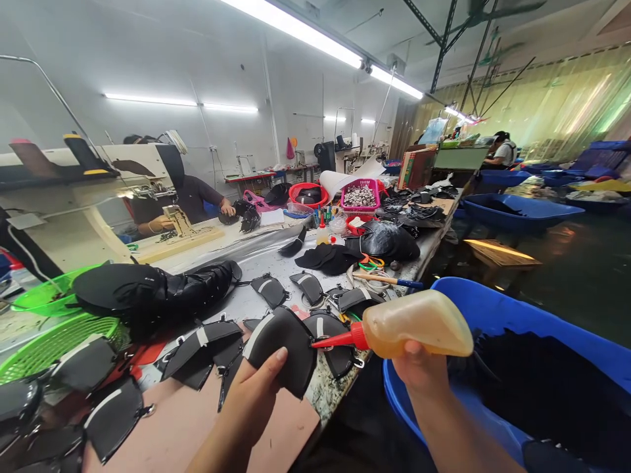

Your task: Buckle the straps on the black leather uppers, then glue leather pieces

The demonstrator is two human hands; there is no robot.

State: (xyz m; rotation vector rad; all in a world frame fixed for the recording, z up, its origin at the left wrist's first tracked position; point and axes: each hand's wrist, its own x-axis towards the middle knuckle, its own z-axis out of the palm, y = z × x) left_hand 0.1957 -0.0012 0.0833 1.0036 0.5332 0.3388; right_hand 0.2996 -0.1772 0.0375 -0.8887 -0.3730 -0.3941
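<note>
My left hand (259,387) grips a black curved piece (288,345) with a pale strip along its left edge, thumb on top. In my right hand (424,368) is a glue bottle (419,323), tilted on its side, with amber liquid inside. Its red nozzle (338,340) points left, and the tip is at the right edge of the held piece. Similar black pieces with pale strips and metal rings lie around on the table, one (335,348) just behind the nozzle and another (116,417) at lower left.
A blue tub (409,407) of black material stands at right. A stack of black pieces (158,289), green baskets (29,358) and a pink board (280,437) are at left and front. A blue-handled tool (389,281) lies behind the bottle. Across the table, a person (194,197) sits by sewing machines.
</note>
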